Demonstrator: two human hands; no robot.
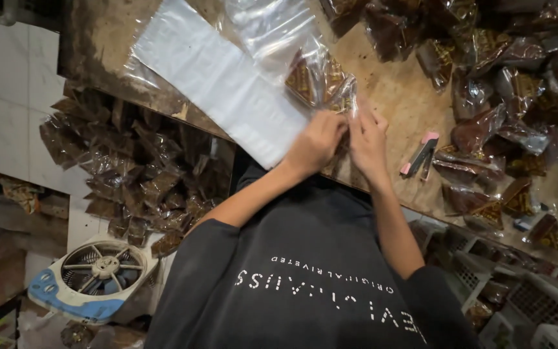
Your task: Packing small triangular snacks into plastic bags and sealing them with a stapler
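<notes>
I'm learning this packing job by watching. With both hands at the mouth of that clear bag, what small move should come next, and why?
Probably pinch the mouth flat and fold it shut. Both the left hand and the right hand grip the open end of the clear bag, which already holds brown packets, and the pink stapler lies just right of them.

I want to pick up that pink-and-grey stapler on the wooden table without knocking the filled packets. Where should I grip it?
Probably pinch the pink-and-grey stapler across the middle of its long narrow body, coming from above on the hands' side. It lies flat and slanted on bare wooden table, with brown filled packets crowding its far right side.
</notes>
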